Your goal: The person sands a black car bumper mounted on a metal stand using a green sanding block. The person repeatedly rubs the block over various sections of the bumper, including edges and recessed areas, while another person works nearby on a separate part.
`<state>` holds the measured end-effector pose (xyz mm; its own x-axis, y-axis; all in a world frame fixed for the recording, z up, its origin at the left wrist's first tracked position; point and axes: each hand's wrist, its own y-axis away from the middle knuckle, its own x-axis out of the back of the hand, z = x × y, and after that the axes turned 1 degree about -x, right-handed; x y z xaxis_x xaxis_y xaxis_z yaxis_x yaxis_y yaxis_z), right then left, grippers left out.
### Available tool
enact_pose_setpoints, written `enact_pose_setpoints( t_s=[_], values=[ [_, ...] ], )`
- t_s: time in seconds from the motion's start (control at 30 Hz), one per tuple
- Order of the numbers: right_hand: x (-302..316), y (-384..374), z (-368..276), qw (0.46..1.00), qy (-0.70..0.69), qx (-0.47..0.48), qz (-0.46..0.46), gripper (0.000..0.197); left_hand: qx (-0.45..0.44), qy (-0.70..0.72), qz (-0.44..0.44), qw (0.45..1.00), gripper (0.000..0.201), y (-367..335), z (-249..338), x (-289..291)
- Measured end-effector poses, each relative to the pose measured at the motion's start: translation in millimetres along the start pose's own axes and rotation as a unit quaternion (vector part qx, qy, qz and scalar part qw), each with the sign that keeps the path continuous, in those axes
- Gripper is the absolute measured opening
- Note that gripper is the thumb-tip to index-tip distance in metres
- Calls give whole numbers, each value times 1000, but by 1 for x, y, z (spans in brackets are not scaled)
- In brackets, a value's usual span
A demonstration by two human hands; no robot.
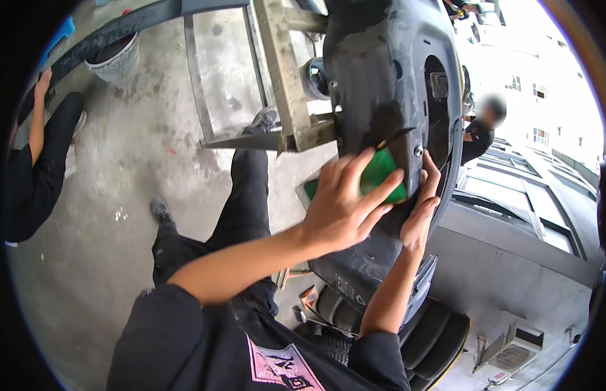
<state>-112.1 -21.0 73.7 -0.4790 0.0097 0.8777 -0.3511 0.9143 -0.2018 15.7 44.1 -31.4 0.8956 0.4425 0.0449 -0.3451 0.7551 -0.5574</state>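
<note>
A long dark grey car bumper point(365, 78) with dull sanded areas and darker wet-looking patches lies in front of me. My left hand point(345, 202) holds a flat green block point(381, 174) against its surface, fingers spread over the block's edges. The block's underside is hidden. Close by on the right, my right hand point(422, 205) grips the bumper's edge beside a long opening, its fingers bent over the rim. A small round fastener point(418, 150) shows on the bumper near those fingertips.
A worn metal stand point(286, 78) supports the bumper. On the left are a bucket point(115, 60) and another person's arm point(37, 124) at a long dark strip point(114, 34). Another person point(479, 133) stands beyond the bumper. Stacked tyres point(440, 339) lie at the lower right.
</note>
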Motion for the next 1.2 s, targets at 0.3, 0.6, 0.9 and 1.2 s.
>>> enact_pose_setpoints(
  t_s=[0.3, 0.6, 0.9, 1.2],
  values=[
    [2, 5, -7, 1000, -5, -19, -3, 105, -5, 10, 19, 1000, 57, -36, 7, 6],
    [-1, -2, -10, 1000, -13, -23, -3, 108, -1, -19, 33, 999, 56, -56, 4, 6],
    [0, 6, -15, 995, -51, -83, -27, 119, 18, 18, 52, 998, 56, -33, 9, -5],
    [-6, 5, -14, 996, -36, -87, 12, 121, 25, -5, 26, 999, 54, -32, 4, 14]
  ],
)
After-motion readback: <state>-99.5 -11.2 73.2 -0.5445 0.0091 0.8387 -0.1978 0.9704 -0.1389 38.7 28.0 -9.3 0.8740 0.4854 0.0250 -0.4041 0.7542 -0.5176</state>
